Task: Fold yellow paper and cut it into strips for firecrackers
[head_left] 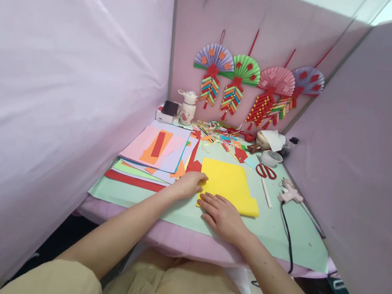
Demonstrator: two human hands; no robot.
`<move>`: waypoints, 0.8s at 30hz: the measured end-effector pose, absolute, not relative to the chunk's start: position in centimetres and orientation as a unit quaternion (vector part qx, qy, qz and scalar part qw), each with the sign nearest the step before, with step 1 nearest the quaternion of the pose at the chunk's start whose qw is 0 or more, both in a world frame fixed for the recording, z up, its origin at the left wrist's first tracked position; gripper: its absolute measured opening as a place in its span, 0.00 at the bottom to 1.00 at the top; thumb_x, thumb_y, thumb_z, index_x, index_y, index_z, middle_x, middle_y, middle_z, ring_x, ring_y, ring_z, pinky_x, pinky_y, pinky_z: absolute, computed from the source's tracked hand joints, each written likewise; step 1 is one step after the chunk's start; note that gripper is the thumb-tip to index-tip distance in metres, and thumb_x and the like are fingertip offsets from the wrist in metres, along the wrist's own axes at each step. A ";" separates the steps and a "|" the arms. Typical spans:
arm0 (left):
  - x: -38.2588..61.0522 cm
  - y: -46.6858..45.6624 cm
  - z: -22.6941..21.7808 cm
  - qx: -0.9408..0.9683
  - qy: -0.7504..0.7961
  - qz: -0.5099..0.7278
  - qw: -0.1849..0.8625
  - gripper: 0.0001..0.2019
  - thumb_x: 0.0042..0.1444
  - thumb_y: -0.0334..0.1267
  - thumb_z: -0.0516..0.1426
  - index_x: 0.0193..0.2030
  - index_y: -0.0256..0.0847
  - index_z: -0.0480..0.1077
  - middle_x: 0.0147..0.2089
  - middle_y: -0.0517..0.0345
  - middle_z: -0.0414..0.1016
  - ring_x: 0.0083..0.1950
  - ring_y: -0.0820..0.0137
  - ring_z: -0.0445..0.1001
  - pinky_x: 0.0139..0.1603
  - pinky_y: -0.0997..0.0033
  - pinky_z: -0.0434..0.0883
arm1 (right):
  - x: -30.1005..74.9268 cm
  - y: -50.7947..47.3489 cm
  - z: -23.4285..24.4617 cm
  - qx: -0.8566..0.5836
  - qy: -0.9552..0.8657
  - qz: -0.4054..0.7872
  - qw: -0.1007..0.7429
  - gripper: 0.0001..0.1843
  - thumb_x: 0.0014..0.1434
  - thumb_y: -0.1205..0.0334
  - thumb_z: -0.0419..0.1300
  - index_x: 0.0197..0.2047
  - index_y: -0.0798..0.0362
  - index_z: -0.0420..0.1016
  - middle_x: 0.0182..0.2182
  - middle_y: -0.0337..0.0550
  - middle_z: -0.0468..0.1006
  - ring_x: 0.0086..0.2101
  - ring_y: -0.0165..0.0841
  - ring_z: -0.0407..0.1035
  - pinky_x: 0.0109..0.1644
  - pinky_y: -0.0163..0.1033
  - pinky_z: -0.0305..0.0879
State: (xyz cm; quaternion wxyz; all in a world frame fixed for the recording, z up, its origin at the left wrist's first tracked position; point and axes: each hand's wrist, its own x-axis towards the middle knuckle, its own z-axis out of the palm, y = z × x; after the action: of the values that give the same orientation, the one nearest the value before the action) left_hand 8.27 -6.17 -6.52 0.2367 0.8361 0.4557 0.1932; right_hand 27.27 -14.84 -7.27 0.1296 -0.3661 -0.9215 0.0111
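Observation:
A sheet of yellow paper (230, 180) lies on the table in front of me, with a folded or curled flap at its lower right corner. At its left edge, my left hand (188, 185) has its fingers bent and closed on the paper's margin. My right hand (222, 215) rests palm down over the lower left part of the sheet, fingers stretched out. A stack of coloured paper (132, 142) in pink, lilac, green and red lies left of the yellow sheet. On top of it are an orange piece and a red strip (158, 144).
Red-handled scissors (266, 171), a white pen-like tool (266, 193) and a corded glue gun (290, 193) lie to the right. Behind are paper scraps (220, 136), a tape roll (271, 158) and a bottle (188, 108). Paper fan ornaments (245, 70) hang on the back wall.

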 end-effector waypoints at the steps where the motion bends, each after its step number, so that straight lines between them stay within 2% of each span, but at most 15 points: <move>1: 8.3 -6.2 -6.7 0.837 0.457 0.196 0.229 0.22 0.49 0.26 0.59 0.53 0.37 0.69 0.51 0.51 0.76 0.52 0.65 0.73 0.54 0.67 0.68 | 27.2 -14.8 -7.3 -0.367 -0.921 0.013 0.129 0.22 0.67 0.55 0.47 0.62 0.46 0.63 0.60 0.43 0.67 0.61 0.37 0.58 0.62 0.50 0.57; 12: 8.6 -5.2 -7.4 0.881 0.416 0.157 0.160 0.16 0.51 0.31 0.61 0.48 0.40 0.72 0.52 0.51 0.71 0.55 0.63 0.69 0.57 0.65 0.65 | 27.1 -14.9 -7.0 -0.369 -0.920 0.027 0.128 0.22 0.67 0.54 0.47 0.63 0.44 0.61 0.61 0.42 0.65 0.61 0.38 0.58 0.62 0.51 0.55; 19: 8.5 -5.2 -7.1 0.891 0.422 0.087 0.146 0.20 0.55 0.34 0.58 0.56 0.40 0.67 0.64 0.48 0.62 0.66 0.61 0.59 0.63 0.62 0.59 | 27.2 -14.7 -7.1 -0.365 -0.922 0.015 0.126 0.22 0.67 0.54 0.47 0.62 0.46 0.63 0.60 0.42 0.66 0.60 0.37 0.58 0.62 0.50 0.56; 24: 9.0 -5.3 -6.8 0.887 0.435 0.057 0.141 0.20 0.57 0.35 0.56 0.57 0.44 0.64 0.64 0.52 0.63 0.64 0.61 0.61 0.65 0.57 0.54 | 27.4 -14.8 -7.0 -0.360 -0.925 -0.005 0.120 0.23 0.66 0.54 0.48 0.62 0.47 0.63 0.61 0.43 0.66 0.60 0.37 0.58 0.63 0.50 0.55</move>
State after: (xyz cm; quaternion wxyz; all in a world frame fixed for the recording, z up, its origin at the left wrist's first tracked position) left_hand 8.97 -5.30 -6.82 0.1412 0.8874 0.4352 0.0569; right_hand 27.36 -14.76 -6.99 0.1201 -0.3601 -0.9251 -0.0053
